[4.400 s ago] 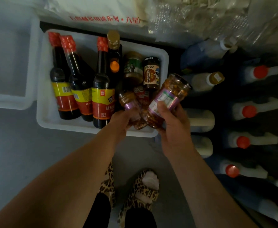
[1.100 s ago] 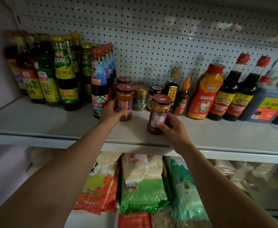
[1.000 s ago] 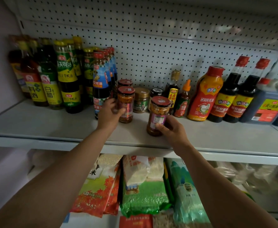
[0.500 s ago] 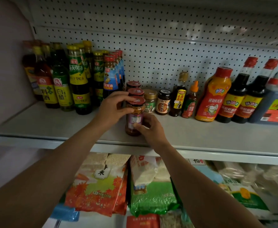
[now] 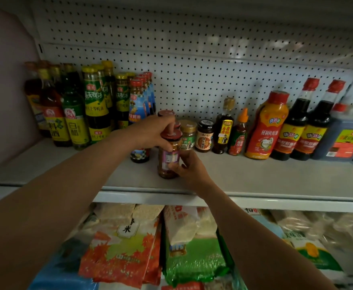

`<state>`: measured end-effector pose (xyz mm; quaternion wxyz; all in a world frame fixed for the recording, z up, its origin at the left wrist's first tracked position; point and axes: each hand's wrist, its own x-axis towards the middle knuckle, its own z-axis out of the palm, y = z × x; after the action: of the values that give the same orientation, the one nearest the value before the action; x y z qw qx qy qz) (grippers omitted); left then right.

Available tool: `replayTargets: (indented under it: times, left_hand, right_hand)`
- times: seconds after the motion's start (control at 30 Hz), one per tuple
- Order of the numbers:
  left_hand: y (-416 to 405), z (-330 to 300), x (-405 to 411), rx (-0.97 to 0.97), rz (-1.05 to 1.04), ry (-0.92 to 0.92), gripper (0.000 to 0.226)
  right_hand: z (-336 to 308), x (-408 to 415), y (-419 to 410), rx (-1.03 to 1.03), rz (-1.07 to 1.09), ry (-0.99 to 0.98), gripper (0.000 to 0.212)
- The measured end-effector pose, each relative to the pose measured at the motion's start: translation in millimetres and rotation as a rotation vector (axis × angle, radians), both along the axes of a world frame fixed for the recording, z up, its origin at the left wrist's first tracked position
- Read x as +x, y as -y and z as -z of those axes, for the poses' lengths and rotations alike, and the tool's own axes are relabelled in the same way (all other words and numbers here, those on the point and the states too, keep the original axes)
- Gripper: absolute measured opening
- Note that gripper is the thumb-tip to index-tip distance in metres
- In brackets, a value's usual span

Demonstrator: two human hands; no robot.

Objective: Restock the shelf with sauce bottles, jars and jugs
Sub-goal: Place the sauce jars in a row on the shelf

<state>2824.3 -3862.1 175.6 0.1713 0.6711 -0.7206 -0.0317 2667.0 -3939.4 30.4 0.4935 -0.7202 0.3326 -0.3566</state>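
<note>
Head view: three red-lidded jars in a file at mid-shelf. Front jar glass, purple label, reddish-brown chunky filling; upright, long axis vertical. Left hand curled over its lid, fingers gripping the rim; right hand pinching its side.

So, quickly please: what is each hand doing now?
Left hand: grips the lid of the front chili jar.
Right hand: holds the same jar's body.

Bagged rice beneath, pegboard behind.
</note>
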Motion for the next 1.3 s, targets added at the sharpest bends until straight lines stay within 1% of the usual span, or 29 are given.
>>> replayTargets:
  times: [0.03,0.1,0.13,0.23,0.37,0.43,0.53,0.6,0.67,0.77,0.9,1.03,1.3]
  left_hand:
    - [1,1,1,0.026,-0.007,-0.019,0.046]
    - [1,1,2,0.048,-0.011,-0.027,0.047]
    - [1,0,2,0.050,-0.008,-0.027,0.047]
    - [2,0,2,0.052,-0.003,-0.018,0.046]
    - [4,0,2,0.065,-0.009,-0.004,0.047]
    - [5,-1,2,0.074,-0.016,0.015,0.048]
    - [8,-5,0,0.103,-0.022,0.032,0.046]
    - [10,-7,0,0.111,-0.028,0.030,0.046]
    - [13,-8,0,0.106,-0.037,0.013,0.045]
    - [18,-9,0,0.111,-0.051,0.010,0.044]
    - [26,-10,3,0.114,-0.078,0.043,0.044]
    - [35,-10,6,0.126,-0.119,0.075,0.044]
    - [46,-19,5,0.183,-0.171,0.119,0.041]
  right_hand:
    - [0,0,1,0.010,-0.017,-0.002,0.064]
    - [-1,-1,2,0.036,-0.053,0.003,0.053]
    - [0,-1,4,0.054,-0.069,0.011,0.052]
    - [-2,-1,5,0.082,-0.100,0.039,0.064]
    - [-3,2,4,0.069,-0.104,0.067,0.073]
    - [-3,4,6,0.046,-0.100,0.066,0.071]
    - [-7,6,9,0.026,-0.102,0.033,0.057]
    - [-7,10,14,0.021,-0.096,0.034,0.051]
    - [-8,13,16,0.014,-0.090,0.026,0.055]
    - [-7,18,19,-0.009,-0.081,0.009,0.068]
    - [-7,25,28,0.003,-0.066,-0.003,0.056]
    - [-3,33,37,0.023,-0.070,0.008,0.061]
    - [-2,42,48,0.066,-0.099,0.036,0.054]
